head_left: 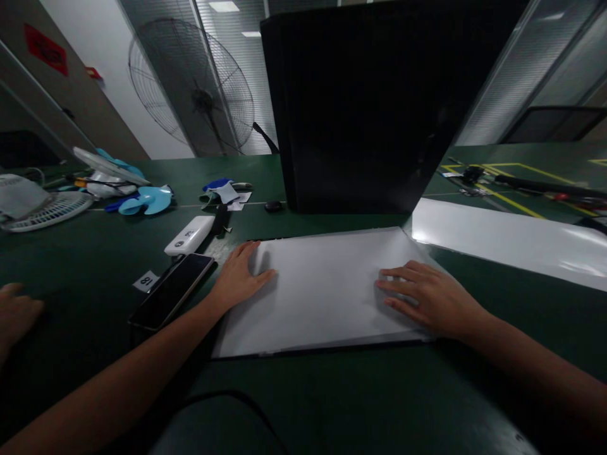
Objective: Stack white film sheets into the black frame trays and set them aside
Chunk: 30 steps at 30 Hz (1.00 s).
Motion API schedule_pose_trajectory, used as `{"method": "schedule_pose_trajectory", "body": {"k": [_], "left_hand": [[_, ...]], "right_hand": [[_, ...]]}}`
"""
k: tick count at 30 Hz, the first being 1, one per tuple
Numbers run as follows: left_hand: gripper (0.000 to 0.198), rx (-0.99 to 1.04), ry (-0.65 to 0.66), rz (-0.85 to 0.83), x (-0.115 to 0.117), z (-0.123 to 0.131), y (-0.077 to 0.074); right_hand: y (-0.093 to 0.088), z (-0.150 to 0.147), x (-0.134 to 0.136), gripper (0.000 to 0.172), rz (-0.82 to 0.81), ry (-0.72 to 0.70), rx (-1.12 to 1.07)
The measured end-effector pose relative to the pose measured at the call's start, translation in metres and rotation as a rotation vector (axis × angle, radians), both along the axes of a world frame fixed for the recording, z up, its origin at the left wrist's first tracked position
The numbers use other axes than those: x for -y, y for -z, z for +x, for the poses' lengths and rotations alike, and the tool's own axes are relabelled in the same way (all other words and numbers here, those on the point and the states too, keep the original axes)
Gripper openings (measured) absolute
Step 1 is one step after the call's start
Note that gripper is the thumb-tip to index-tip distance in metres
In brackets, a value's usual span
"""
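Note:
A flat white panel point(322, 291) lies on the dark green table point(332, 404) in front of me. My left hand point(239, 275) rests flat on the panel's left edge, fingers stretched out. My right hand point(429, 297) lies palm down on its right part, fingers spread and pointing left. Neither hand holds anything. A large black panel point(365, 107) stands upright just behind the white one.
A dark phone point(173, 297) and a white power bank point(190, 235) lie left of my left hand, beside a small tag point(146, 280). Another person's hand point(14, 313) shows at the far left. Fan parts point(142, 201) and a standing fan point(192, 88) are behind. A white sheet point(512, 240) lies right.

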<state>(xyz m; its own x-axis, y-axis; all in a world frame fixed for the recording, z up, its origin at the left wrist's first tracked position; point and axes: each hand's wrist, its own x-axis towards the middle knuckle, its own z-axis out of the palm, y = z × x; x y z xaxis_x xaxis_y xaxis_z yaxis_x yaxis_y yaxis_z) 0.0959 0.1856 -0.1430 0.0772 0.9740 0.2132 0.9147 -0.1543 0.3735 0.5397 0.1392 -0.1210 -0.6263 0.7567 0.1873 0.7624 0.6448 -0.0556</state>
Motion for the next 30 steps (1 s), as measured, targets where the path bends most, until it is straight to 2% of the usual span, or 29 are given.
{"method": "schedule_pose_trajectory", "body": {"k": [6,12,17,21,23,27,30], "left_hand": [[0.071,-0.013,0.037,-0.036,-0.008,-0.010,0.010],[0.062,-0.072,0.068,-0.062,-0.004,-0.006,0.006],[0.056,-0.095,0.046,-0.049,0.001,0.001,-0.002],[0.053,-0.118,0.025,-0.052,0.004,0.004,-0.005],[0.052,-0.136,0.016,-0.051,0.004,0.004,-0.006],[0.049,-0.141,0.016,-0.028,0.004,0.003,-0.005],[0.048,-0.130,0.022,-0.016,0.003,0.002,-0.003]], "right_hand": [[-0.005,0.001,0.002,0.035,-0.054,-0.126,-0.067],[0.003,0.018,-0.011,0.031,0.002,-0.073,-0.155],[0.010,0.044,-0.031,0.032,0.078,0.035,-0.175],[0.010,0.073,-0.044,0.042,0.109,0.236,-0.136],[0.011,0.088,-0.049,0.043,0.106,0.316,-0.151],[0.017,0.116,-0.059,0.045,0.105,0.380,-0.151],[0.024,0.136,-0.066,0.050,0.055,0.516,-0.096]]}}
